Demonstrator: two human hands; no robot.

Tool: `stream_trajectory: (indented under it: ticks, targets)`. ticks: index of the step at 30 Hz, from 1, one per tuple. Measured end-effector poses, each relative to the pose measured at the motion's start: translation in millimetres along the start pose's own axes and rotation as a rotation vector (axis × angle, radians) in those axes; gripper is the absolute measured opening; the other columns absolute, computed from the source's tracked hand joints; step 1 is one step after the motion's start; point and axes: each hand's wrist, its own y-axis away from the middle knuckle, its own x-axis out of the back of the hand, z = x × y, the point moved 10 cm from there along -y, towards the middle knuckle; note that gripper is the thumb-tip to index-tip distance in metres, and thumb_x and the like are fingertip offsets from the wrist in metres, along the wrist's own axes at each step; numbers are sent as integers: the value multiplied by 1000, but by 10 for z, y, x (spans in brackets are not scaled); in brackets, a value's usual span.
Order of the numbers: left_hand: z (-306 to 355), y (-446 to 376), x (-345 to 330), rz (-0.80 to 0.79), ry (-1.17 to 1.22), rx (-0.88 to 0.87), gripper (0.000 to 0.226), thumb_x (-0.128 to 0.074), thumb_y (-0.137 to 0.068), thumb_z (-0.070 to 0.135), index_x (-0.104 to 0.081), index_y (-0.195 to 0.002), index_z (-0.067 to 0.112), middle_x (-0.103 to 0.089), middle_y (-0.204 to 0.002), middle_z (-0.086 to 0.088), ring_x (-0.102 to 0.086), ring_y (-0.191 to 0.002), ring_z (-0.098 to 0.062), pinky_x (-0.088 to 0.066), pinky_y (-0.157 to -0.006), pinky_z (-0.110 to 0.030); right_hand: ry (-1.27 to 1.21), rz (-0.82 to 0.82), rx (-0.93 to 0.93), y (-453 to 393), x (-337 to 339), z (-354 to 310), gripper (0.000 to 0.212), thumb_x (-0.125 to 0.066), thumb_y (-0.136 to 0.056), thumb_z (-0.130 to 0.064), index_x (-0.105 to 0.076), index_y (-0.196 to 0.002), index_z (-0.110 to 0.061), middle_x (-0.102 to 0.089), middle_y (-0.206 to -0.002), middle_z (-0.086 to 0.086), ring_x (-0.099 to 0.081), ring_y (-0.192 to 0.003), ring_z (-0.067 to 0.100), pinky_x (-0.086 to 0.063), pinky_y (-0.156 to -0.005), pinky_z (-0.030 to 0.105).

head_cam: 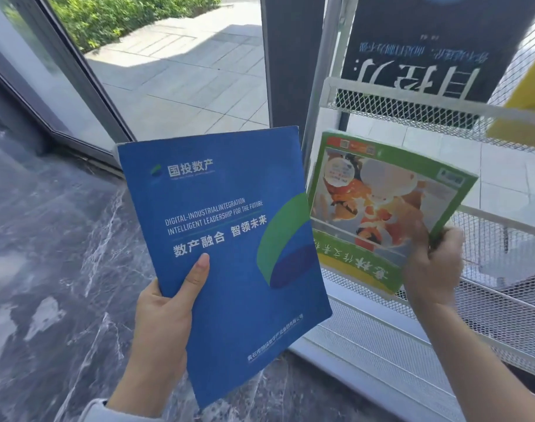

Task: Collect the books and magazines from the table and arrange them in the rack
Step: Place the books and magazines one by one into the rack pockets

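Observation:
My left hand grips a large blue brochure by its lower left edge, thumb on the cover, holding it up in the centre. My right hand holds a green-bordered magazine by its right corner, upside down and tilted, in front of the white mesh rack. A dark blue book stands upside down in the rack's upper tier. Beside it, at the right edge, a yellow book leans in the same tier.
The rack's lower mesh shelves run along the right side. Dark marble floor spreads to the left. A glass door with a dark frame opens onto outdoor paving and shrubs behind.

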Motion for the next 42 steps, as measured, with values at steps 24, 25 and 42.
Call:
stream_trajectory:
  ticks: [24,25,42]
  targets:
    - [-30,562,-1100,-546,-203,35,63,-84,-24,57,-76,-75,22,-77,-80,1,-72,-74,-19,-58,-60,-30,-370,-740,-303,531,381,-99,25,-68,-85,-3,-72,-100,-23,-78,-96,-8,-71,-87,2,-55,-72,13]
    - [-29,602,-1254,-575,-210,36,56,-84,-31,53,-76,-76,22,-77,-80,2,-72,-75,-19,-58,-61,-29,-315,-710,-300,458,566,-111,33,-59,-88,5,-76,-90,-24,-79,-89,-8,-72,-81,3,-55,-69,13]
    - [-287,1019,-3672,-783,-479,-297,16,-69,-76,17,-63,-73,32,-56,-40,25,-45,-35,6,-32,-41,-8,240,-6,-13,-671,2993,28,13,-66,-86,-8,-65,-90,-20,-58,-56,-45,-55,-61,-27,-36,-60,-7]
